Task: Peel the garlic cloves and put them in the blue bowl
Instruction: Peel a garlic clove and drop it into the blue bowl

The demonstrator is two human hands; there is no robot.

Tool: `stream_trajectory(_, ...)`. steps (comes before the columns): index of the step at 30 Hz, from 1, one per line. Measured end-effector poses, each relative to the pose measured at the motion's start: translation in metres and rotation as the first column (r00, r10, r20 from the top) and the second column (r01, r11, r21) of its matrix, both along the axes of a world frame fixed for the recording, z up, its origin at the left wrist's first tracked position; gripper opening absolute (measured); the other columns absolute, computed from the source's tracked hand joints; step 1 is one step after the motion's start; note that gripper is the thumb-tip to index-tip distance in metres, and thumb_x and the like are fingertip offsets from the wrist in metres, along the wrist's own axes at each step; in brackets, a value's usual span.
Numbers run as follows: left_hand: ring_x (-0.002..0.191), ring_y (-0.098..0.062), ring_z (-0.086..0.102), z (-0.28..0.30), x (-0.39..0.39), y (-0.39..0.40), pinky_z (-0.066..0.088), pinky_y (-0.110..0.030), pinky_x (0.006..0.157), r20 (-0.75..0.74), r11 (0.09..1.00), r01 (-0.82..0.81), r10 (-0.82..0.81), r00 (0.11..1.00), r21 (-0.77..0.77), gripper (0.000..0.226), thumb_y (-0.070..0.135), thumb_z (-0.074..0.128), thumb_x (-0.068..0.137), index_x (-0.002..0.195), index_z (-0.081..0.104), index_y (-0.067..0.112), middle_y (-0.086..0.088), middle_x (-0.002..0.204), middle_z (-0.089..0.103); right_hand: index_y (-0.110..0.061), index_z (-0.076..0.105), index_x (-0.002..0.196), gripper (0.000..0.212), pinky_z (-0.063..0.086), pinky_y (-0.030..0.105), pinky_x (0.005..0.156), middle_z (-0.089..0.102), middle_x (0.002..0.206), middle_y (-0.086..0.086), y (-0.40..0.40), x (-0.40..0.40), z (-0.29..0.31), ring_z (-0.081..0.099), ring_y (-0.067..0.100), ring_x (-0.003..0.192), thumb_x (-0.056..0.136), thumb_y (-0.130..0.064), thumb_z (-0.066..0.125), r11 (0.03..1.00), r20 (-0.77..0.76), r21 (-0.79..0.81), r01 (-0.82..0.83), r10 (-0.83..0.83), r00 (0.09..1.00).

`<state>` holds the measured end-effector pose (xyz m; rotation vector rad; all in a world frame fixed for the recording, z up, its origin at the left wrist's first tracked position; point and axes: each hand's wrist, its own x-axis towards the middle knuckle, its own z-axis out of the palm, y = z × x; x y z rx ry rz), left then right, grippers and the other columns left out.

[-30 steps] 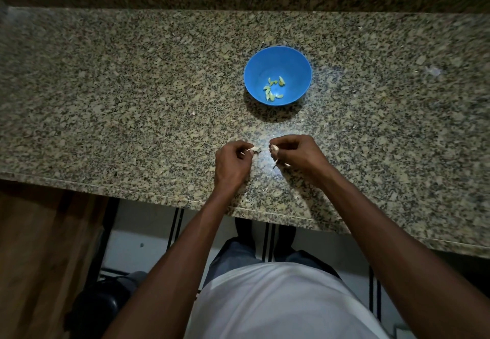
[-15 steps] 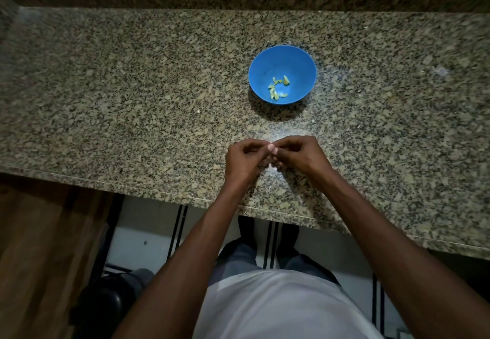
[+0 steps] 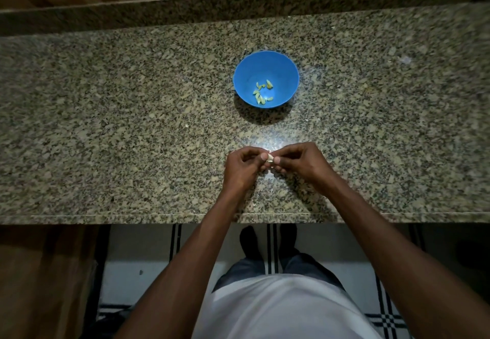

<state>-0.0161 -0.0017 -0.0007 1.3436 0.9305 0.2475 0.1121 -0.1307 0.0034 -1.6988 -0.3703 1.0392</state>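
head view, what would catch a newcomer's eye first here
The blue bowl stands out most, sitting mid-counter with a few pale peeled cloves in its bottom. Nearer the granite counter's front edge, the left hand and right hand meet, both pinching one garlic clove.

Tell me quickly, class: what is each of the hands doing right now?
Left hand: fingers pinch the garlic clove.
Right hand: fingers pinch the same garlic clove.
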Motion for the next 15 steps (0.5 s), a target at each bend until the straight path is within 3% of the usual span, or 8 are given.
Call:
stream_trajectory(4,0.076,-0.018,0.076,0.0,-0.006,0.007,0.064,-0.035,0.074,-0.011,0.998,-0.012,0.012,1.0,0.057,0.006,0.004,0.075,0.094,0.1,0.076,0.004,-0.008,0.087,0.078,-0.006,0.082,0.108,0.016,0.06,0.024,0.071,0.081,0.093,0.007,0.002,-0.007,-0.004,0.078,0.013,0.083,0.095,-0.001,0.074,0.992,0.189,-0.117,-0.051,0.073,0.979)
stream_trajectory(7,0.081,-0.028,0.078,0.001,-0.01,0.011,0.066,-0.038,0.075,0.009,0.999,-0.001,0.001,1.0,0.05,0.008,0.003,0.076,0.093,0.101,0.075,0.001,-0.012,0.087,0.079,-0.007,0.081,0.112,0.018,0.062,0.022,0.074,0.081,0.104,0.006,0.007,-0.016,-0.005,0.077,0.008,0.089,0.095,-0.007,0.075,0.994,0.26,-0.105,-0.013,0.04,0.965)
stream_trajectory(9,0.081,-0.031,0.078,-0.001,-0.013,0.012,0.066,-0.039,0.074,0.008,0.999,0.002,-0.002,1.0,0.05,0.01,0.004,0.076,0.093,0.102,0.075,-0.001,-0.014,0.087,0.079,-0.012,0.082,0.112,0.019,0.064,0.029,0.081,0.081,0.105,0.002,0.009,-0.02,-0.005,0.077,0.008,0.093,0.094,-0.017,0.078,0.995,0.317,-0.102,0.024,0.01,0.948)
stream_trajectory(12,0.079,-0.025,0.079,-0.004,-0.016,0.012,0.065,-0.034,0.069,0.005,0.999,0.015,-0.016,1.0,0.049,0.009,0.007,0.076,0.094,0.101,0.075,0.001,-0.012,0.086,0.079,-0.016,0.083,0.111,0.025,0.063,0.041,0.093,0.082,0.102,-0.002,0.011,-0.027,0.001,0.077,0.01,0.097,0.09,-0.028,0.084,0.997,0.24,-0.074,0.035,-0.016,0.971)
stream_trajectory(15,0.078,-0.021,0.079,-0.002,-0.014,0.012,0.062,-0.027,0.067,0.002,0.997,0.046,-0.046,0.999,0.06,0.008,0.006,0.077,0.093,0.1,0.075,0.002,-0.01,0.085,0.078,-0.014,0.083,0.106,0.027,0.064,0.045,0.089,0.082,0.097,0.0,0.012,-0.033,0.005,0.079,0.017,0.094,0.085,-0.03,0.088,0.997,0.165,-0.039,0.073,-0.066,0.984)
